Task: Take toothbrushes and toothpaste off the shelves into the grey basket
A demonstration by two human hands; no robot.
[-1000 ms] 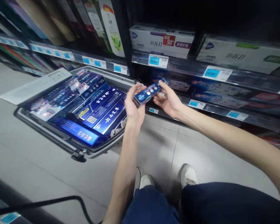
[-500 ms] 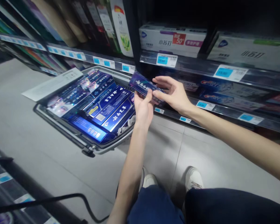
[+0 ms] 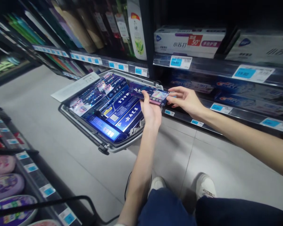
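A dark blue and purple toothpaste box (image 3: 134, 89) lies across my left hand (image 3: 151, 111), with the thumb on its top and the fingers beneath. My right hand (image 3: 185, 100) pinches the right end of that box between thumb and fingertips. Below and to the left, a grey-rimmed basket (image 3: 79, 128) on the floor holds several blue and purple boxes (image 3: 119, 108), some lying flat and some with shiny pictures. The held box overlaps the basket's right side. A white sheet (image 3: 75, 86) rests at the basket's far left edge.
Shelves ahead hold white toothpaste cartons (image 3: 190, 42), blue boxes (image 3: 245, 100) and upright bottles (image 3: 136, 31). Another shelf with oval purple packs (image 3: 11, 208) stands at the lower left. A black cable or bar (image 3: 68, 198) crosses there. My white shoes (image 3: 205, 185) are on the tiles.
The held box has been levelled and shows more of its printed side. My right hand has shifted to its right end. The whole view has swung slightly left.
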